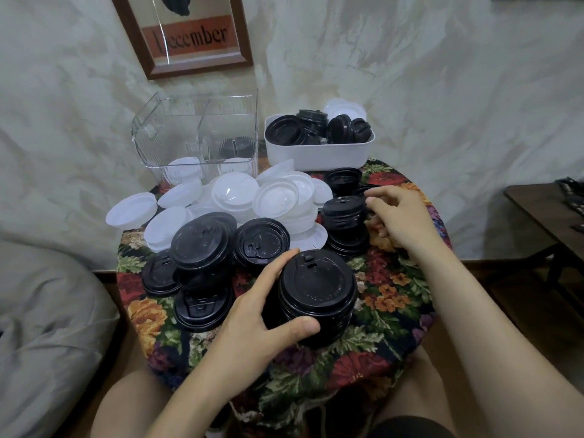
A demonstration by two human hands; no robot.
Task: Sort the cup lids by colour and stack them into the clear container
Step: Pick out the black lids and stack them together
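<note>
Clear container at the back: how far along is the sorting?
Early. The clear plastic container holds only a few lids. The left hand grips a stack of black plastic lids; the right hand reaches by another black stack. Heaped white lids, loose black lids and a full white tub remain.

Heaped white lids (234, 191) crowd the front of the clear container (177, 137); bare floral cloth (395, 289) lies open on the near right.

L hand (262, 308) grips black lid stack (317, 295) at 6 o'clock on floral cloth (392, 279), R hand (399, 216) beside smaller black stack (345, 216) at 3, grip unclear; white lids (252, 197) ctr, clear container (196, 134) at 11, white tub (319, 153) at 1.
</note>
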